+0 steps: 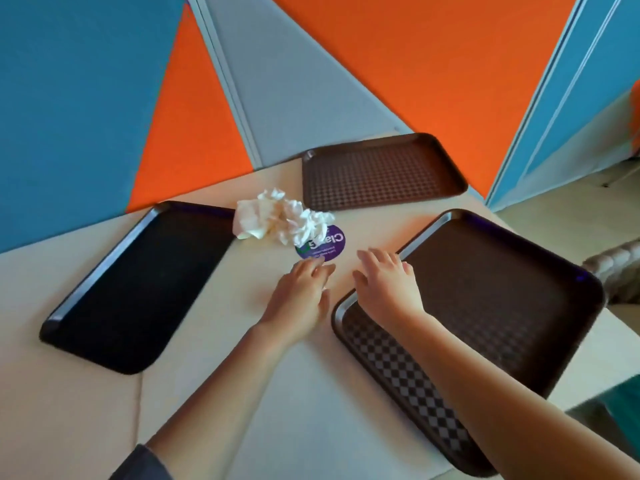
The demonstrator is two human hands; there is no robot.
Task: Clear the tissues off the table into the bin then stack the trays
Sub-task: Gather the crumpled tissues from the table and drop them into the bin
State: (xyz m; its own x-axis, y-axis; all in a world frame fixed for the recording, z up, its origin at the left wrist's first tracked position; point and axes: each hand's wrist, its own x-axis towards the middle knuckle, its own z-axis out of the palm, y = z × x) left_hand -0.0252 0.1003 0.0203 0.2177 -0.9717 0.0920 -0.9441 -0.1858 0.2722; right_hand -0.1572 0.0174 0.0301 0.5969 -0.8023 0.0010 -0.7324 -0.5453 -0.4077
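Both hands [341, 289] reach across beige table [104, 410] before orange-blue wall [398, 64].

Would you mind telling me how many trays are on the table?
3: black tray at left, brown tray at the far side, brown tray at right under the right hand.

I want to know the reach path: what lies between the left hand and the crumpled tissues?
In the head view, a round purple sticker on the table lies between the left hand and the crumpled tissues; the tissues overlap its far edge.
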